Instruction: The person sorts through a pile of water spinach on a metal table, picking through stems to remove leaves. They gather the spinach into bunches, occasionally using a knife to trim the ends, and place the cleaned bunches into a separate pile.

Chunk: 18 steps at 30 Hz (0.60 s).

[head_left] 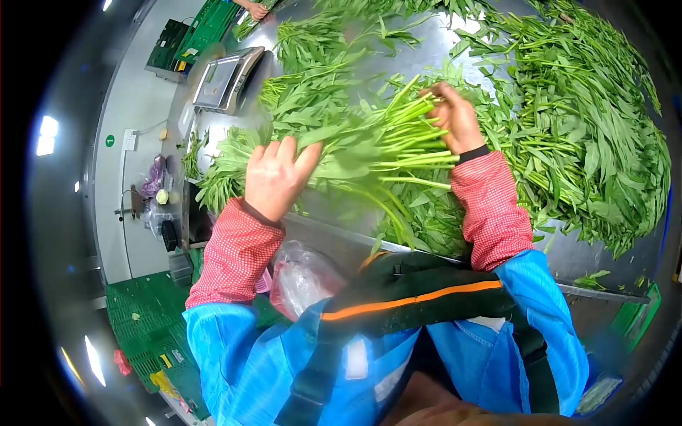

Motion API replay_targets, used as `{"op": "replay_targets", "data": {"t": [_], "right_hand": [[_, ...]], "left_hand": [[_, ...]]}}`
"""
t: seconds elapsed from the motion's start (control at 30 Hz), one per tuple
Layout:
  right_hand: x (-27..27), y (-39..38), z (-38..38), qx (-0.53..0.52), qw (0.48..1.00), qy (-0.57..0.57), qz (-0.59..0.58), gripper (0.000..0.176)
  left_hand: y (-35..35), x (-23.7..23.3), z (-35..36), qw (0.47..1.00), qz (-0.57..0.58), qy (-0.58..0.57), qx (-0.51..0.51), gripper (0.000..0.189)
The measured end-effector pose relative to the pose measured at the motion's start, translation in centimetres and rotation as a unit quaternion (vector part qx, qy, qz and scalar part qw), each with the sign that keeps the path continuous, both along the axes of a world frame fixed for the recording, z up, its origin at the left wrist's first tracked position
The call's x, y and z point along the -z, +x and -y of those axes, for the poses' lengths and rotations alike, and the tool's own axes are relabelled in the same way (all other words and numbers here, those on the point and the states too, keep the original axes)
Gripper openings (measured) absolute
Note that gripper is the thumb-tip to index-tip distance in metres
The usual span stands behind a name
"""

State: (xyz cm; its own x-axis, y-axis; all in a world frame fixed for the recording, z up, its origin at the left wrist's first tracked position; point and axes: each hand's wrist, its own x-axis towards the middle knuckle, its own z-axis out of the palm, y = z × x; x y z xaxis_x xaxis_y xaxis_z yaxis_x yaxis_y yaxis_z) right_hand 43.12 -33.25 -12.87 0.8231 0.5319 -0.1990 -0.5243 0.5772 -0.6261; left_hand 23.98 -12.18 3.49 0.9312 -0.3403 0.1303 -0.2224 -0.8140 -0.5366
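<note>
Bunch of greens: the leafy bunch [412,138] is held above the near middle part of the metal table [579,264], leaves to the left, pale stem ends to the right.
Left hand: the left hand [273,177] has its fingers bent over the leafy part, gripping it.
Right hand: the right hand [458,124] is at the stem ends, fingers curved around them; how firmly they press, I cannot tell.
Possible trouble: some lower stems [398,213] hang apart from the bunch, so a loose grip could let them drop. Pressing too hard could bruise the leaves.
Other greens: a big heap [593,135] lies on the right, smaller bunches [309,85] at the far left.
Scale: the scale [222,82] stands at the far left.
Bag: the clear plastic bag [302,280] is at the near side; its content is unclear.
Crates: the near left green crate [131,302] has small scraps on it. Inside the far left crates [207,30], I cannot see.
Other person: a hand [254,10] at the far left.
</note>
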Motion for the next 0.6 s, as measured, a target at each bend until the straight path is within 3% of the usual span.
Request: {"op": "replay_targets", "data": {"t": [0.03,0.07,0.17,0.2,0.23,0.27,0.3,0.33,0.37,0.47,0.57,0.6], "right_hand": [[0.6,0.8,0.6,0.028,0.998,0.049,-0.041,0.021],[2.4,2.3,1.5,-0.037,0.982,0.186,-0.015,0.024],[-0.7,1.5,3.6,-0.069,0.982,0.175,0.033,0.03],[-2.3,0.5,4.0,-0.059,0.989,0.102,0.093,0.033],[-3.3,0.3,4.5,-0.115,0.983,0.029,0.142,0.034],[-4.0,-1.1,3.6,-0.038,0.957,-0.088,0.275,0.032],[-5.8,-3.2,1.9,0.04,0.894,-0.203,0.398,0.032],[-6.8,-4.3,1.2,0.068,0.783,-0.285,0.549,0.027],[-7.6,-5.3,0.5,0.093,0.637,-0.355,0.677,0.032],[-8.5,-7.6,-2.1,0.067,0.546,-0.424,0.719,0.026],[-6.0,-7.1,-3.2,0.058,0.648,-0.304,0.696,0.026],[-5.3,-6.6,-3.2,0.035,0.719,-0.266,0.641,0.019]], "left_hand": [[-0.2,0.1,-0.4,1.0,0.011,0.002,-0.007,0.03],[-0.4,0.3,-1.0,1.0,0.022,0.005,-0.014,0.03],[-0.9,0.2,-1.9,0.998,0.034,0.017,-0.042,0.029],[-1.0,0.3,-2.3,0.998,0.032,0.022,-0.05,0.029],[-1.0,0.4,-2.5,0.997,0.03,0.027,-0.059,0.029],[-1.0,0.5,-2.6,0.997,0.028,0.029,-0.061,0.028],[-0.9,0.6,-2.7,0.998,0.027,0.029,-0.059,0.029],[-0.8,0.8,-2.6,0.998,0.026,0.029,-0.056,0.029],[-0.6,0.9,-2.4,0.998,0.026,0.028,-0.053,0.029],[0.0,1.0,-1.6,0.999,0.018,0.014,-0.043,0.03],[0.0,1.3,-1.4,0.999,0.012,0.01,-0.045,0.032],[-0.1,1.5,-1.7,0.999,0.007,-0.007,-0.053,0.035]]}}
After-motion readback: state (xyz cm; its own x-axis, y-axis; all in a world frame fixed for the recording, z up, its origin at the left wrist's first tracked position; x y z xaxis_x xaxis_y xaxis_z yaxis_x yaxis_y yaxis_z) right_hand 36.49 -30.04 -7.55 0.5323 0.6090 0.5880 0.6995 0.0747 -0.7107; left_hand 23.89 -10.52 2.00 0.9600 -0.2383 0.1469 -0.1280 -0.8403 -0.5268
